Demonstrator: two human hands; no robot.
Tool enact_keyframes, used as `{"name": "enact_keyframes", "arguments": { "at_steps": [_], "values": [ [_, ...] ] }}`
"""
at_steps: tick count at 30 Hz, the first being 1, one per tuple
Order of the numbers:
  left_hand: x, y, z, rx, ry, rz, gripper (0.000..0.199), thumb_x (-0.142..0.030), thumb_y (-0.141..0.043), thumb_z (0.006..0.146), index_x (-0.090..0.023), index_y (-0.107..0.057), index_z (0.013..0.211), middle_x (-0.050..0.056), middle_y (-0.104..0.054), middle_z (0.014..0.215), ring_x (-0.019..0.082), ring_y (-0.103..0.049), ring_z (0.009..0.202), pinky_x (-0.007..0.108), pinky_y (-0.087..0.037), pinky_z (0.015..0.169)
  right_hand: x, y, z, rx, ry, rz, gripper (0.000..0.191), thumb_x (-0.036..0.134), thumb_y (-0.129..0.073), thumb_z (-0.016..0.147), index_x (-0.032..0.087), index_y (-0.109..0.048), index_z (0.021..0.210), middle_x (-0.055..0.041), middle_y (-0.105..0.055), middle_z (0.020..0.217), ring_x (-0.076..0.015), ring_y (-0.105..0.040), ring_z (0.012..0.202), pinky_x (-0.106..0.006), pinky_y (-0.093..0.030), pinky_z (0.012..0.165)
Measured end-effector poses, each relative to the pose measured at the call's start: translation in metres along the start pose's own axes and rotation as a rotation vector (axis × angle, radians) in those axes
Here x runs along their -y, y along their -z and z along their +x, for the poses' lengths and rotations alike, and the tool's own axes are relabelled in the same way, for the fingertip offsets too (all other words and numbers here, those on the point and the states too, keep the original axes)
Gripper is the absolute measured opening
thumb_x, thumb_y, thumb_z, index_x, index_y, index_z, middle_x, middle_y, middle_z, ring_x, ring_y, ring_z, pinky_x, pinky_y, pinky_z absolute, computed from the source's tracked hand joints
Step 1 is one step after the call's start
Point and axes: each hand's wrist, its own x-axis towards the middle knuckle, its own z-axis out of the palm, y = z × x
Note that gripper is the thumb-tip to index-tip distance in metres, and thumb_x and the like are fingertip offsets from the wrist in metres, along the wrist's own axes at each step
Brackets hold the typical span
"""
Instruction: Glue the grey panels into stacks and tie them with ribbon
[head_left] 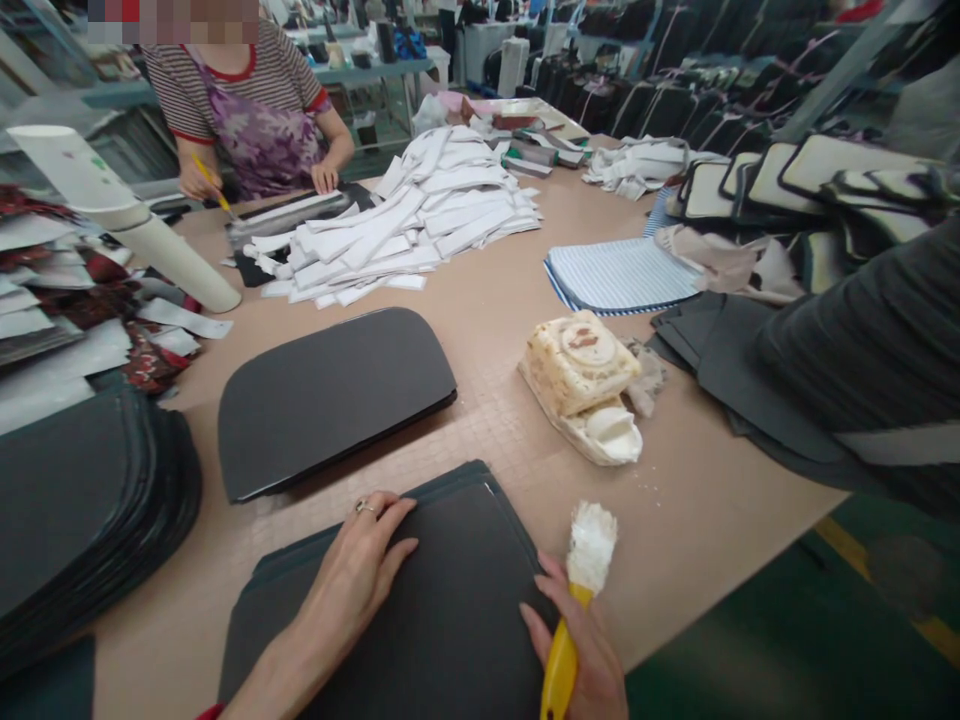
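Dark grey panels (450, 610) lie stacked at the table's near edge. My left hand (367, 560) rests on top of them with its fingers spread, a ring on one finger. At the stack's right edge, my right hand (581, 640) holds a yellow-handled brush (562, 660), its white-coated bristles pointing away from me, while its fingertips touch the panels. Beyond the stack lies another dark panel (337, 400) with a shiny edge. A crusted, pale glue container (581, 365) with white paste at its opening sits to the right of that panel.
Tall stacks of dark panels (67, 500) stand at left, near a white tube (172, 255). White strips (442, 200) are heaped at the far side, where a person (262, 120) works. Blue striped pieces (622, 272) and grey sheets (757, 370) lie at right.
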Motion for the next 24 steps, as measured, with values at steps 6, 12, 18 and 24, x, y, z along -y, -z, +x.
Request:
{"name": "enact_keyframes", "arguments": {
  "at_steps": [6,12,18,24],
  "values": [
    [-0.002,-0.005,0.005,0.054,0.112,-0.068,0.016,-0.026,-0.054,0.078,-0.023,-0.055,0.095,0.005,-0.057,0.096,0.023,-0.054,0.090,0.039,-0.046,0.082,0.001,-0.001,0.003,-0.017,0.023,0.002,0.040,0.019,-0.062,0.079,0.021,-0.049,0.117,-0.0107,-0.062,0.114,-0.0273,-0.060,0.102,-0.039,-0.053,0.077],
    [-0.007,-0.001,0.015,0.075,0.210,-0.139,0.011,-0.031,-0.046,0.080,-0.021,-0.050,0.076,0.003,-0.055,0.081,0.021,-0.053,0.078,0.037,-0.043,0.074,0.004,0.000,0.009,-0.036,0.047,-0.012,0.035,0.020,-0.061,0.081,0.021,-0.051,0.115,-0.0105,-0.064,0.110,-0.0254,-0.063,0.098,-0.039,-0.051,0.077],
    [-0.013,0.002,0.020,0.108,0.236,-0.123,0.015,-0.030,-0.040,0.081,-0.021,-0.048,0.073,0.003,-0.054,0.077,0.020,-0.051,0.074,0.036,-0.040,0.071,0.008,0.001,0.014,-0.078,0.043,0.041,0.026,0.013,-0.059,0.082,0.016,-0.056,0.108,-0.0120,-0.065,0.109,-0.0252,-0.059,0.105,-0.038,-0.049,0.082],
    [-0.013,0.003,0.019,0.096,0.256,-0.132,0.016,-0.031,-0.041,0.081,-0.021,-0.049,0.072,0.002,-0.056,0.076,0.020,-0.052,0.074,0.034,-0.040,0.071,0.004,-0.001,0.010,-0.056,0.074,0.022,0.028,0.013,-0.058,0.082,0.014,-0.055,0.110,-0.0135,-0.064,0.110,-0.0247,-0.060,0.103,-0.036,-0.052,0.082]
  ]
}}
